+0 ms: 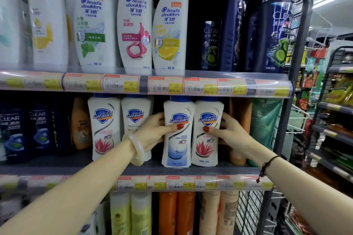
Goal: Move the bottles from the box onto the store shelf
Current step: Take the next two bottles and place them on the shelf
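Two white Safeguard bottles stand side by side on the middle shelf (238,170). My left hand (155,131) grips the blue-label bottle (177,139) from its left side, thumb across the front. My right hand (227,131) grips the pink-flower bottle (207,145) from its right side, thumb on the label. Both bottles rest upright on the shelf board and touch each other. Two more Safeguard bottles (104,128) stand further left on the same shelf. The box is not in view.
Orange bottles (239,120) and a green pouch (264,124) stand right of my right hand. Dark Clear bottles (11,133) fill the shelf's left end. Head & Shoulders bottles (133,25) line the shelf above. Another rack (332,105) stands at the right.
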Demonstrator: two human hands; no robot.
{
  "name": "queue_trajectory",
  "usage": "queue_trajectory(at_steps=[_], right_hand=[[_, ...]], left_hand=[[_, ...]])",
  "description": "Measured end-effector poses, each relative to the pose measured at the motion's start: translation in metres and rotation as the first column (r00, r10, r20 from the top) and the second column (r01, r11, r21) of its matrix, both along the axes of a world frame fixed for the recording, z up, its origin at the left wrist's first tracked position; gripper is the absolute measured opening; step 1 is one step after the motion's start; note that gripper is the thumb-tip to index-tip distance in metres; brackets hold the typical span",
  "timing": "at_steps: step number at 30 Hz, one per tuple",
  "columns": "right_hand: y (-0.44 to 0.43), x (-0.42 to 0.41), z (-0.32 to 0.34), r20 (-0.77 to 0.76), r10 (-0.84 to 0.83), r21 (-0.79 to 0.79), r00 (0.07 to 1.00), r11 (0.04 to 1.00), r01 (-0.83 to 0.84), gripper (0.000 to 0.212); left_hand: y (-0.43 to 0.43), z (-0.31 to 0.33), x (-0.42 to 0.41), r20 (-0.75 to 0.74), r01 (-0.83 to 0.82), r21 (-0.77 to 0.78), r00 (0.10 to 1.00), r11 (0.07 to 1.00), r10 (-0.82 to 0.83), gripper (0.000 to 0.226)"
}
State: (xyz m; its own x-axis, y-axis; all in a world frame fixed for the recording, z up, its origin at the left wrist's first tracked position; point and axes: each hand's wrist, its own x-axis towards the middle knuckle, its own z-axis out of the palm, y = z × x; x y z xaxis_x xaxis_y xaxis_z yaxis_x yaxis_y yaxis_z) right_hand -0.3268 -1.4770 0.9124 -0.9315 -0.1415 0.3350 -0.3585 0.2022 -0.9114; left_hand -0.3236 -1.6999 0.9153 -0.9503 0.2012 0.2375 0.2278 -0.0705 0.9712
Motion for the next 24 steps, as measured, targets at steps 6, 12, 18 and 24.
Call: queue_trajectory(at_steps=[6, 12, 18, 24], right_hand=[[0.001, 0.003, -0.021, 0.041, 0.0, 0.161, 0.999, 0.987, -0.006, 0.051], [-0.009, -0.008, -0.024, 0.039, -0.062, 0.093, 0.997, 0.994, 0.058, 0.053], [-0.018, -0.032, -0.027, 0.091, -0.101, -0.014, 0.991, 0.995, 0.102, 0.05], [-0.021, -0.052, -0.032, 0.118, -0.137, -0.043, 0.983, 0.989, 0.143, 0.053]], left_hand=[[-0.006, -0.032, -0.01, -0.019, -0.128, -0.282, 0.992, 0.951, 0.127, 0.048], [0.004, -0.038, -0.018, -0.158, -0.28, -0.264, 0.957, 0.923, 0.246, 0.056], [0.013, -0.043, -0.034, -0.131, -0.299, -0.145, 0.951, 0.943, 0.281, 0.044], [0.019, -0.04, -0.047, -0.113, -0.296, -0.128, 0.953, 0.947, 0.282, 0.047]])
